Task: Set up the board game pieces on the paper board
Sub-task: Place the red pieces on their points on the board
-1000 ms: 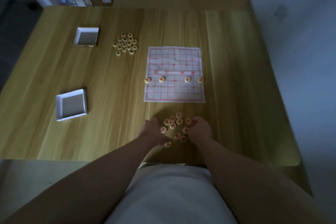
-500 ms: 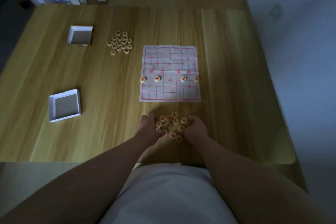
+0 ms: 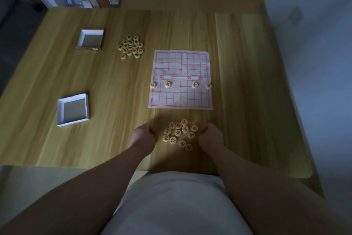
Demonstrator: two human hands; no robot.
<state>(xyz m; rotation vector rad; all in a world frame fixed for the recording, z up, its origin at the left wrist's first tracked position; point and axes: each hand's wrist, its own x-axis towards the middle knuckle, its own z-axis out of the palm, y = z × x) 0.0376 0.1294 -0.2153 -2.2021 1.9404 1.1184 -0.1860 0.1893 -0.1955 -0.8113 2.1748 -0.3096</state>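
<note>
- While both hands wait at the near edge, the paper board [image 3: 182,63] lies flat in the middle of the wooden table [image 3: 114,101], its red grid creased from folding.
- Four red-marked pieces [image 3: 167,84] stand in one row across its near half, the outer two on the side edges; the middle crossing between them is bare.
- Twelve or so loose red pieces [image 3: 179,133] sit in a cluster just below the board.
- Beside that cluster, the left hand [image 3: 143,135] and right hand [image 3: 210,136] have curled fingers; I cannot tell whether either holds a piece.
- Advice: choose the matching piece by its character, lift it rather than slide it, and set it squarely on the crossing so the thin paper stays put.
- Black-marked pieces [image 3: 130,47] are heaped far left of the board.
- Two open white box halves [image 3: 61,112] [image 3: 92,31] lie further left.
</note>
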